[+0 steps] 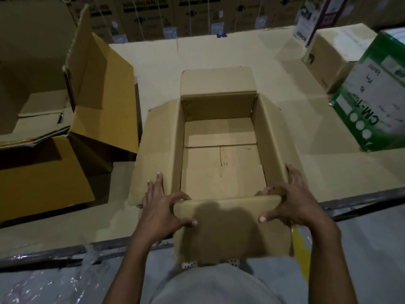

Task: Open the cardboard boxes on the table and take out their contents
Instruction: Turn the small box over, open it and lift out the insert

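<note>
A brown cardboard box (221, 119) stands open in the middle of the table, all its flaps spread. Its inside shows only the bare cardboard bottom. My left hand (163, 207) grips the left end of the near flap (228, 227), thumb on top, with its fingers resting on the left side flap. My right hand (289, 198) grips the right end of the same near flap, fingers curled over the box's near right corner. The near flap folds down towards me over the table edge.
A large open yellow-brown box (65, 128) stands at the left, its flaps up. A green and white printed box (377, 99) and a closed brown box (337, 53) sit at the right. Stacked cartons (153, 14) line the back. The table's dark edge (361, 202) runs close to me.
</note>
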`<action>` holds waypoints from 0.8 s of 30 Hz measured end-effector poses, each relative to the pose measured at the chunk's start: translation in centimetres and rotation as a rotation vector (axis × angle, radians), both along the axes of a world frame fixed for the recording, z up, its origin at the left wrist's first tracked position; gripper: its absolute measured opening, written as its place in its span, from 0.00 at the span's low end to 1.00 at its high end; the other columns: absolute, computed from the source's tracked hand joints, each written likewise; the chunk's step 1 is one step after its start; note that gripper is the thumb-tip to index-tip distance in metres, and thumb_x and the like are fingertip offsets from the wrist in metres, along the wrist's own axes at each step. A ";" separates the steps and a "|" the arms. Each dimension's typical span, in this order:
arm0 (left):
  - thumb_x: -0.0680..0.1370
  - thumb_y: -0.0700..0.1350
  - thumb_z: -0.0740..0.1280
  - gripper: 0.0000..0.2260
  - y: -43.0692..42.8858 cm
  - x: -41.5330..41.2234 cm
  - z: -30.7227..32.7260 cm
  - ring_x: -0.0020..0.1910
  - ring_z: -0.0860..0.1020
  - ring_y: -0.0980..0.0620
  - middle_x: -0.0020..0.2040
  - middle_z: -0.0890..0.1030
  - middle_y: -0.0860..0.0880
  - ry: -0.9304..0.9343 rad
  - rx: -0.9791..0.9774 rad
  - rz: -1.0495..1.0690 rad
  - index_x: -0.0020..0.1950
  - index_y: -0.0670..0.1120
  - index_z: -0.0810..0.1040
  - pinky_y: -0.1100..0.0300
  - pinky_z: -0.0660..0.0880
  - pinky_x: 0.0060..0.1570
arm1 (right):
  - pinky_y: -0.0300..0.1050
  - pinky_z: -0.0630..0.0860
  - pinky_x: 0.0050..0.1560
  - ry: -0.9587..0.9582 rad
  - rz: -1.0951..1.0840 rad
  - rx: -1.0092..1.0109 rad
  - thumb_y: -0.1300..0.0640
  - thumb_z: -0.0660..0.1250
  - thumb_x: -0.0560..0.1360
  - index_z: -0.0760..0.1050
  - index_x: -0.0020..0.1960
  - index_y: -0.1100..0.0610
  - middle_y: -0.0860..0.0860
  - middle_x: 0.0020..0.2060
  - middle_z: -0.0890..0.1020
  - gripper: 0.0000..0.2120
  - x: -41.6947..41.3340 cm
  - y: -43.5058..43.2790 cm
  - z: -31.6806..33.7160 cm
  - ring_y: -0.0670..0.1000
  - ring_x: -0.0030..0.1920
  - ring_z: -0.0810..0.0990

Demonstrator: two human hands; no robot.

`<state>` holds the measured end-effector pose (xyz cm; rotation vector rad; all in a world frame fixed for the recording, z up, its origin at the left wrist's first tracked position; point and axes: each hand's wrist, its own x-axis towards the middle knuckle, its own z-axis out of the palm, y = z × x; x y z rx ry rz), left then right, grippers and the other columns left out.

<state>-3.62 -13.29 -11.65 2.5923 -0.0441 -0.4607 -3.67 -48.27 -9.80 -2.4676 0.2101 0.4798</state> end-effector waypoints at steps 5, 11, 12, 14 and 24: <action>0.65 0.59 0.81 0.17 -1.6 -0.3 -2.6 0.82 0.50 0.36 0.83 0.53 0.43 -0.277 0.045 0.106 0.51 0.58 0.84 0.35 0.52 0.75 | 0.62 0.72 0.70 -0.311 -0.071 -0.045 0.43 0.87 0.51 0.75 0.36 0.36 0.46 0.80 0.57 0.24 -0.7 0.4 -2.6 0.59 0.76 0.65; 0.71 0.64 0.70 0.18 -1.9 -0.1 -2.4 0.76 0.66 0.34 0.77 0.70 0.42 -0.591 -0.005 0.072 0.47 0.51 0.85 0.35 0.66 0.64 | 0.62 0.78 0.61 -0.550 -0.133 0.015 0.46 0.86 0.58 0.76 0.40 0.40 0.45 0.79 0.63 0.21 -0.9 0.4 -3.3 0.58 0.74 0.71; 0.72 0.65 0.67 0.20 -2.0 0.1 -1.8 0.75 0.68 0.35 0.75 0.73 0.43 -0.649 -0.020 0.070 0.48 0.50 0.85 0.36 0.67 0.63 | 0.62 0.78 0.62 -0.591 -0.148 0.033 0.47 0.86 0.59 0.77 0.42 0.42 0.45 0.79 0.64 0.20 -0.7 0.4 -2.9 0.57 0.74 0.70; 0.72 0.64 0.66 0.21 -2.3 0.7 -0.6 0.75 0.69 0.37 0.71 0.77 0.45 -0.739 -0.044 0.083 0.49 0.49 0.85 0.37 0.67 0.62 | 0.62 0.76 0.65 -0.670 -0.175 0.049 0.47 0.85 0.61 0.81 0.47 0.47 0.46 0.78 0.67 0.20 -0.3 0.1 -1.9 0.55 0.75 0.69; 0.65 0.74 0.70 0.31 -3.0 4.2 -2.0 0.80 0.54 0.35 0.80 0.60 0.37 -0.561 0.137 0.083 0.61 0.56 0.80 0.35 0.55 0.72 | 0.63 0.79 0.64 -0.751 -0.216 0.121 0.55 0.85 0.62 0.81 0.52 0.52 0.46 0.75 0.65 0.22 2.2 -1.3 -2.4 0.57 0.73 0.71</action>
